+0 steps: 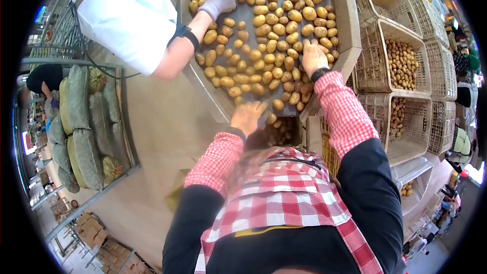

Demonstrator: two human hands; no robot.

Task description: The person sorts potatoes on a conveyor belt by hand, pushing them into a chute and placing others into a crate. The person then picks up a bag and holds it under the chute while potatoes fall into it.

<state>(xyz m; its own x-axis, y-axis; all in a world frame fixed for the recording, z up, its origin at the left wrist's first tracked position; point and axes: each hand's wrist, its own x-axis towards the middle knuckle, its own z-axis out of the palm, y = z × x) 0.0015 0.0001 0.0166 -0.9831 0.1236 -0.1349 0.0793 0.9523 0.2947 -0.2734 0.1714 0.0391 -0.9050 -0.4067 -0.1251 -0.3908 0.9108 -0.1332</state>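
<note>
Many potatoes [269,61] lie spread over a grey metal sorting tray [347,33] that narrows toward my body. My left hand [247,116] is at the tray's near left edge by the outlet, its fingers stretched out, slightly blurred and holding nothing visible. Along the right side, my right hand [314,57] rests among the potatoes with its fingers extended, touching some of them. Below the outlet, more potatoes [280,133] sit in a dark, shadowed space just in front of my apron. What lies under my right fingers is partly hidden.
A co-worker's gloved hand [220,1] reaches into the tray from the left. Plastic crates [373,53], some holding potatoes, stand stacked at the right. Filled sacks [78,96] lie on a rack at the left. Cardboard boxes [94,233] are stacked at lower left.
</note>
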